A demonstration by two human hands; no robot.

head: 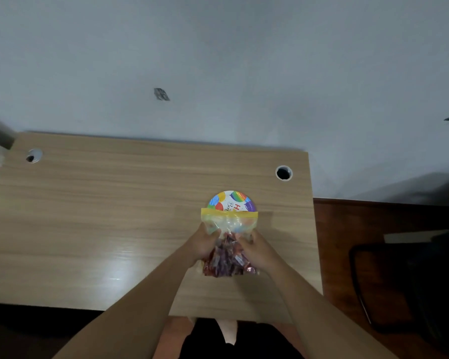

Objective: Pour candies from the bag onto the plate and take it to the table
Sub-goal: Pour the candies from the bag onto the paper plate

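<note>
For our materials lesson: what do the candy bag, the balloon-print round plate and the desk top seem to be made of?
Clear zip-top candy bag: thin glossy plastic; the sweets show through and it crinkles.
Balloon-print round plate: probably coated paper, judging by its printed party pattern.
Light wood-grain desk top: likely smooth laminate; grain lines with a bright sheen.

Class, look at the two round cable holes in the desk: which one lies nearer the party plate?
The cable hole near the desk's far right corner, just beyond the party plate. The other cable hole sits at the far left corner.
</note>
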